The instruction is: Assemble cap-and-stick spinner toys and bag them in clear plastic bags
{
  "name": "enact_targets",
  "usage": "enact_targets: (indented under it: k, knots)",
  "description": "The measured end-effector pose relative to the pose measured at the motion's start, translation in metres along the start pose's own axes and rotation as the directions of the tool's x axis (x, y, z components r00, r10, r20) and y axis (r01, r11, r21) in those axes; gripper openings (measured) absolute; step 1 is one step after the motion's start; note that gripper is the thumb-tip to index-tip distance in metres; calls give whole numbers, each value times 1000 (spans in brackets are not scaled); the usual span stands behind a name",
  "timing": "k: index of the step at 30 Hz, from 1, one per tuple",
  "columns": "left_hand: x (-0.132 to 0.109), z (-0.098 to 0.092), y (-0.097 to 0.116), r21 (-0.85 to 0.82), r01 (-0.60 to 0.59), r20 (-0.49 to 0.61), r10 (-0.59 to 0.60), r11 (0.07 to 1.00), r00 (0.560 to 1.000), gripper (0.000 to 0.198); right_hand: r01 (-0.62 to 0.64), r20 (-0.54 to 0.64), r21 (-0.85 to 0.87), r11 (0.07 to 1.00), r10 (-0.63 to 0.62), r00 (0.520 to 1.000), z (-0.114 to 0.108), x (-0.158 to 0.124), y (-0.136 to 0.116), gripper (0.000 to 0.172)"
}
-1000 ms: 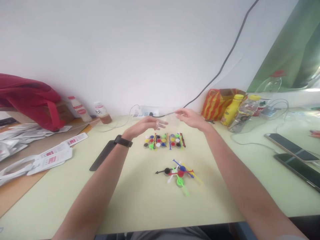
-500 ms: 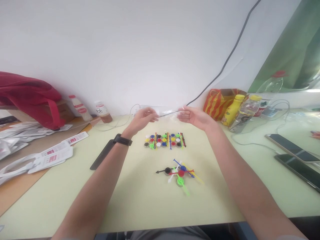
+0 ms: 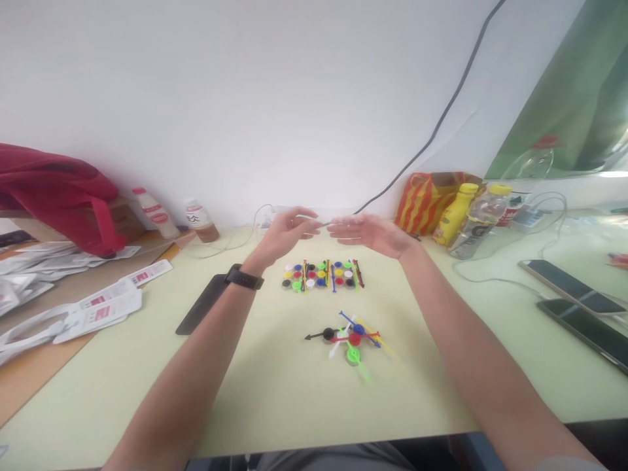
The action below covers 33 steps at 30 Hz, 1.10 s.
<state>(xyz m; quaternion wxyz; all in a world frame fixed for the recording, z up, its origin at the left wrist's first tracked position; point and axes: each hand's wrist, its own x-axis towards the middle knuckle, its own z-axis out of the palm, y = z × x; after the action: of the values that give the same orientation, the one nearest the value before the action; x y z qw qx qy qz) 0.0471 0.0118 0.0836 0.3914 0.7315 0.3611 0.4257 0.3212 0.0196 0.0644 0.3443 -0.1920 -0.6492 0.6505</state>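
Observation:
Toward the back of the table, my left hand (image 3: 289,234), with a dark wristband, has its fingers stretched out and pointing right. My right hand (image 3: 375,234) faces it, fingers straight and flat, slightly blurred. Their fingertips are close together, and I see nothing gripped in either. In front of the hands lie rows of small coloured discs with bundled arrows (image 3: 321,276). Nearer to me is a loose cluster of plastic arrow spinners: a black spinner (image 3: 328,334), a red spinner (image 3: 354,339), a green spinner (image 3: 353,354), plus blue, white and yellow ones.
A black flat case (image 3: 199,311) lies by my left wrist. White tags (image 3: 105,307) and a red bag (image 3: 59,190) are at left, with two bottles behind. At right stand a striped bag (image 3: 417,199) and several bottles; two phones (image 3: 572,284) lie there. A cable (image 3: 441,121) runs down the wall.
My hands have moved closer together, the right one shifting left and the left one slightly right. The discs and spinners have stayed put.

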Motion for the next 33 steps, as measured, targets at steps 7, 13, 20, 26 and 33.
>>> enact_targets:
  k: [7,13,20,26,33]
  knots:
    - [1,-10,0,53,-13,-62,16,999,998,29,-114,63,69,991,109,992,-5,-4,-2,72]
    - [0,-13,0,105,39,-39,-35,994,999,42,-100,54,114,989,94,994,-2,-3,-3,69]
    - [-9,-18,-7,55,286,277,-289,957,916,71,33,-11,162,986,-32,999,4,2,-7,78]
    - [-12,-11,8,55,248,345,-251,967,905,63,11,120,72,997,-19,993,3,1,-4,66]
    - [-13,-9,16,71,202,331,-214,977,919,62,22,236,41,999,-31,971,15,-2,-14,73]
